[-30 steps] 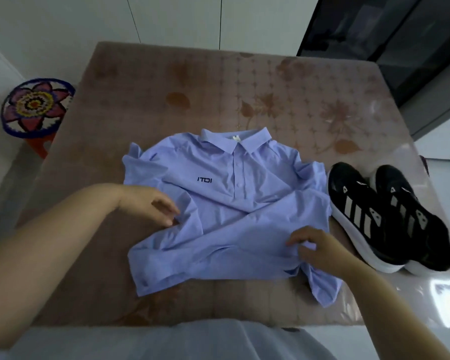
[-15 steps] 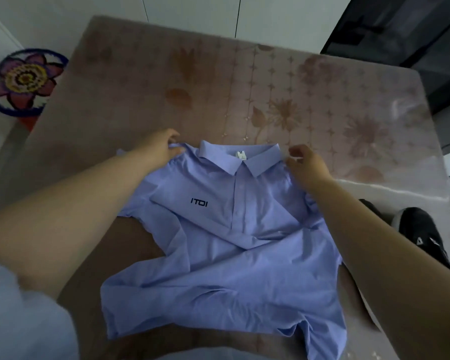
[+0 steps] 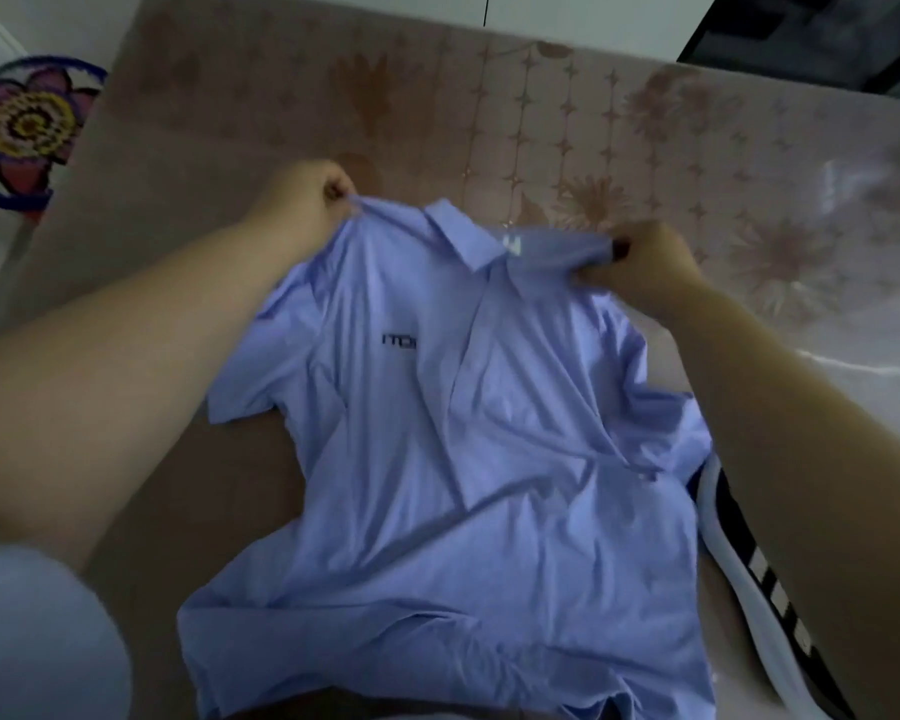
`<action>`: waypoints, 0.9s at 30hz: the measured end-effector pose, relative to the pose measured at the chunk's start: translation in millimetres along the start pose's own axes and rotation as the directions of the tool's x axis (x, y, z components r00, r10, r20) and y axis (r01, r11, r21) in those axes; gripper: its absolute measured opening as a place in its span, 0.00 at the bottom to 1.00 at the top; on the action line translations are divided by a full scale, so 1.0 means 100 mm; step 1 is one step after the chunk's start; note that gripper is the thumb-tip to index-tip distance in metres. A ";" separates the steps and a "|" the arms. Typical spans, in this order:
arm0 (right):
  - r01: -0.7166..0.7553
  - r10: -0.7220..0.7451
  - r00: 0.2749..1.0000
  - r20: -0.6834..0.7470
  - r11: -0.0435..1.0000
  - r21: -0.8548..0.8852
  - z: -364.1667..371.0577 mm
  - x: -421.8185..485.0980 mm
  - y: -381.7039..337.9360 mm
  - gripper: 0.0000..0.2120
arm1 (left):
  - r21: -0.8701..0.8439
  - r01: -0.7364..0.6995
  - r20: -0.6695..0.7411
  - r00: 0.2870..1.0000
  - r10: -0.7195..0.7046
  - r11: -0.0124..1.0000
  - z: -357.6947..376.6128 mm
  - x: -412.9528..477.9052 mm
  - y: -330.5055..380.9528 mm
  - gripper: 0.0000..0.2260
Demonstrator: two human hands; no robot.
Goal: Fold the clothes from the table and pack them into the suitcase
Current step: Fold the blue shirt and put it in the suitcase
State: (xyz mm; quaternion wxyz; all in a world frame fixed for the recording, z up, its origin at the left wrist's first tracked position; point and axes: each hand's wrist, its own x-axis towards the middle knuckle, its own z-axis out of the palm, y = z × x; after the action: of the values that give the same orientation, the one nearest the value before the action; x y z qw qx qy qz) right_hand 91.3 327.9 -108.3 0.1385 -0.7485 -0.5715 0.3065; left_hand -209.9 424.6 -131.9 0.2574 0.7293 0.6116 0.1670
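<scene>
Light blue polo shirt (image 3: 489, 459) is laid front up on the table (image 3: 593, 122), with its collar (image 3: 463, 236) at the far end and its hem toward the person. The cloth is rumpled, and the right front is folded diagonally over the placket. A dark chest logo (image 3: 400, 340) is noted left of the placket, its end covered by that fold. A white neck label (image 3: 513, 245) is seen inside the collar.

At the shirt's far left shoulder the left hand (image 3: 307, 192) is recorded with fingers curled in. Thumb and fingertips are pinching a peak of cloth, which is drawn up to a point.

At the shirt's far right shoulder the right hand (image 3: 650, 262) is recorded with fingers curled tight round a bunched gather of cloth just right of the collar. One dark nail is shown. The shoulder line is stretched between the two hands.

A black, white-striped shoe (image 3: 744, 569) is noted just beside the shirt's right edge, largely hidden by the right forearm. Whether they touch cannot be told.

A round flower-patterned object (image 3: 22, 127) is seen well left of the shirt, off the table.
</scene>
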 end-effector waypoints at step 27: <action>-0.498 0.473 0.861 -0.184 0.859 -0.122 0.16 -0.80 0.85 0.25 | -0.302 0.490 -0.055 0.848 -0.528 0.818 -0.04 -0.95 -0.67 0.16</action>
State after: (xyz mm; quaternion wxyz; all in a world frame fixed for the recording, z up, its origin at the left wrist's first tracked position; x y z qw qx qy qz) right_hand 134.1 223.9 -143.9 0.0360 -0.8980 -0.3753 0.2266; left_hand -284.5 340.1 -160.3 0.3495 0.4826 0.7709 0.2251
